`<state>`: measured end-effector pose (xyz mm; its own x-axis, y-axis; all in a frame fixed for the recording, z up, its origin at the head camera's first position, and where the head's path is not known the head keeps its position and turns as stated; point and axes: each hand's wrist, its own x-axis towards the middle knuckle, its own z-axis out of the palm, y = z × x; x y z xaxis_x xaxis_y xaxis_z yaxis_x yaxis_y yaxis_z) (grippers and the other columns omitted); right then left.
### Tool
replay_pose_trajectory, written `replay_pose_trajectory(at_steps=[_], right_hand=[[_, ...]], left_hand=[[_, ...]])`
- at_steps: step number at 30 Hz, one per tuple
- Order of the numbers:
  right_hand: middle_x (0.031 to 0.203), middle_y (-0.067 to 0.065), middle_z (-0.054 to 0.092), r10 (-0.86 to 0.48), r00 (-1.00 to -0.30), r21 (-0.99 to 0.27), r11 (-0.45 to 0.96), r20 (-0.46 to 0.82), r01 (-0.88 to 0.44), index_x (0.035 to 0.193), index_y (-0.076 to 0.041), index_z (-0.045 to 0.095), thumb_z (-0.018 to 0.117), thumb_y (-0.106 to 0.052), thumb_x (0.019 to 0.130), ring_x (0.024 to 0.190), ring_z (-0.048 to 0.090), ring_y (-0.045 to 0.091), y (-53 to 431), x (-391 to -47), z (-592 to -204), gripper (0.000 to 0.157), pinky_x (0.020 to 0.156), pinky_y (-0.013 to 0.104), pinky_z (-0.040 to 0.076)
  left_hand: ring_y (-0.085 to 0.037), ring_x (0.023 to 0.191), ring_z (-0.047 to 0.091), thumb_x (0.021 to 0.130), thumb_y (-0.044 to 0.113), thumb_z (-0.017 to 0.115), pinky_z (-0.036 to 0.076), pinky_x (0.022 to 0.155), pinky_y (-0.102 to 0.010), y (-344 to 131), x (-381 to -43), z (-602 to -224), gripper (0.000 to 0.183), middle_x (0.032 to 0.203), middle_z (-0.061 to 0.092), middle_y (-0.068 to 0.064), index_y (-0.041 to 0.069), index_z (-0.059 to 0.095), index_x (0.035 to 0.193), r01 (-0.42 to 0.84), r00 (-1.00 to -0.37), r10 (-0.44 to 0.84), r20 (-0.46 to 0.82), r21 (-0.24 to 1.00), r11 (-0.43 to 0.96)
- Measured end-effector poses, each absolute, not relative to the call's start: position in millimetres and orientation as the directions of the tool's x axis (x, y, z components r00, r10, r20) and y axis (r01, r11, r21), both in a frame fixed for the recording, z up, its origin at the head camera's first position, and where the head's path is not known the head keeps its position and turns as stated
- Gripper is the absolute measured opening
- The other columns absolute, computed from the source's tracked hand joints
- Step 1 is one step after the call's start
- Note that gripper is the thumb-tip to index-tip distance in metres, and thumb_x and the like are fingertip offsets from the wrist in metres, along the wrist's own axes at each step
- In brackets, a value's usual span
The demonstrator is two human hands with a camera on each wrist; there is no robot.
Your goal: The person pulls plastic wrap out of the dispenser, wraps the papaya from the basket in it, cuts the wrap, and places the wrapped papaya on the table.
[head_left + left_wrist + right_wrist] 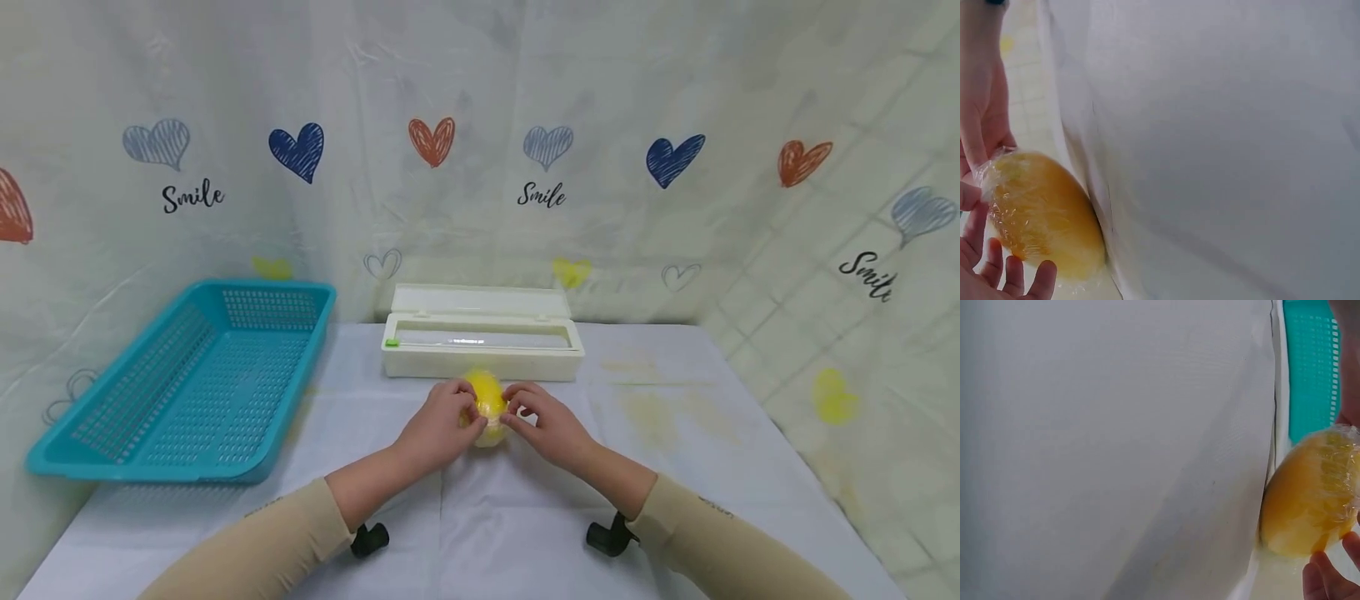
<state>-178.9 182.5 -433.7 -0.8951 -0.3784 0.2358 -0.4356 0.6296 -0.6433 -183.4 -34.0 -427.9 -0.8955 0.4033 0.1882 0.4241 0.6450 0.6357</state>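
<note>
A yellow oval fruit point(483, 385), mango-like, sits on the white cloth in front of the wrap box in the head view. Clear cling film point(1007, 215) covers it, wrinkled and bunched on the side toward the person. My left hand point(441, 419) is at the fruit's left, thumb and forefinger pinching the film. From the right side, my right hand point(550, 423) pinches the film likewise. In the left wrist view, the left fingers point(1013, 275) curve beside the fruit. The right wrist view shows the fruit point(1300, 497) at its right edge, with right fingertips point(1315, 578) just below.
Behind the fruit stands a white cling film dispenser point(483, 365), its lid raised, with a green slider point(392, 342) at the left end. A blue perforated basket point(262, 450) occupies the table's left side. Behind everything hangs a heart-printed curtain point(480, 75).
</note>
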Motion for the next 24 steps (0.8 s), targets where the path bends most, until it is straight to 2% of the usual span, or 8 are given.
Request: replay_pose_trajectory(at_steps=[3,6,8,10,12,16,20,24], right_hand=[[0.12,0.001,0.062,-0.366,-0.901,-0.674,0.607,0.232,-0.42,0.089,-0.02,0.062,0.073,-0.023,0.091,0.108,0.058,0.021,181.7,-179.7,-435.3,0.012,0.088,0.042,0.055],[0.125,0.005,0.06,-0.365,-0.909,-0.706,0.589,0.203,-0.394,0.099,-0.017,0.062,0.073,-0.021,0.091,0.116,0.055,0.024,181.6,-181.2,-435.5,0.015,0.088,0.043,0.055],[0.13,0.007,0.056,-0.366,-0.914,-0.727,0.579,0.175,-0.371,0.108,-0.015,0.061,0.074,-0.02,0.091,0.121,0.054,0.027,181.6,-182.7,-434.1,0.022,0.09,0.044,0.054],[0.137,0.008,0.052,-0.369,-0.919,-0.748,0.567,0.142,-0.344,0.119,-0.014,0.06,0.074,-0.021,0.091,0.123,0.055,0.03,181.3,-184.9,-432.6,0.032,0.091,0.045,0.053],[0.141,0.01,0.049,-0.377,-0.921,-0.78,0.548,0.093,-0.303,0.13,-0.013,0.057,0.074,-0.024,0.09,0.122,0.056,0.033,181.0,-187.9,-432.0,0.044,0.093,0.045,0.053],[0.146,0.01,0.046,-0.393,-0.919,-0.848,0.5,-0.042,-0.176,0.141,-0.013,0.049,0.075,-0.03,0.09,0.116,0.061,0.035,181.8,-193.7,-435.3,0.06,0.092,0.043,0.054],[0.143,0.009,0.047,-0.388,-0.911,-0.898,0.437,-0.139,-0.049,0.139,-0.014,0.049,0.077,-0.029,0.088,0.112,0.062,0.031,184.1,-200.8,-440.9,0.061,0.086,0.037,0.056],[0.137,0.007,0.048,-0.388,-0.906,-0.921,0.39,-0.171,0.006,0.135,-0.015,0.05,0.078,-0.026,0.087,0.11,0.061,0.029,185.5,-207.9,-443.2,0.057,0.083,0.035,0.056]], left_hand=[[-0.025,0.108,0.049,0.087,0.033,0.076,0.049,0.087,-0.036,-36.0,-184.5,-430.2,0.025,0.117,0.052,-0.005,0.014,0.059,0.091,0.362,-0.922,0.355,0.151,0.659,0.659],[-0.024,0.112,0.05,0.084,0.041,0.078,0.05,0.087,-0.038,-39.4,-187.7,-434.3,0.05,0.131,0.047,-0.009,0.015,0.053,0.119,0.262,-0.949,0.309,0.067,0.714,0.649],[-0.026,0.119,0.051,0.084,0.046,0.077,0.051,0.091,-0.041,-41.6,-191.3,-436.3,0.069,0.143,0.041,-0.01,0.018,0.045,0.138,0.187,-0.952,0.304,-0.014,0.763,0.619],[-0.029,0.122,0.052,0.085,0.047,0.075,0.052,0.093,-0.044,-43.9,-195.5,-438.0,0.081,0.152,0.034,-0.013,0.02,0.036,0.151,0.122,-0.941,0.327,-0.091,0.808,0.577],[-0.031,0.124,0.052,0.087,0.046,0.074,0.052,0.094,-0.045,-46.5,-198.6,-438.3,0.086,0.155,0.029,-0.015,0.021,0.03,0.156,0.068,-0.922,0.354,-0.156,0.837,0.544],[-0.032,0.125,0.052,0.087,0.038,0.075,0.052,0.094,-0.043,-51.4,-202.7,-437.5,0.084,0.155,0.027,-0.017,0.019,0.031,0.156,0.044,-0.894,0.403,-0.197,0.856,0.515],[-0.031,0.124,0.053,0.085,0.037,0.079,0.054,0.092,-0.041,-53.9,-206.4,-436.1,0.083,0.154,0.029,-0.014,0.02,0.035,0.153,0.033,-0.882,0.418,-0.217,0.856,0.515],[-0.03,0.122,0.054,0.082,0.039,0.081,0.054,0.092,-0.04,-54.7,-210.6,-434.8,0.083,0.152,0.033,-0.012,0.021,0.039,0.151,0.024,-0.882,0.414,-0.226,0.856,0.517]])
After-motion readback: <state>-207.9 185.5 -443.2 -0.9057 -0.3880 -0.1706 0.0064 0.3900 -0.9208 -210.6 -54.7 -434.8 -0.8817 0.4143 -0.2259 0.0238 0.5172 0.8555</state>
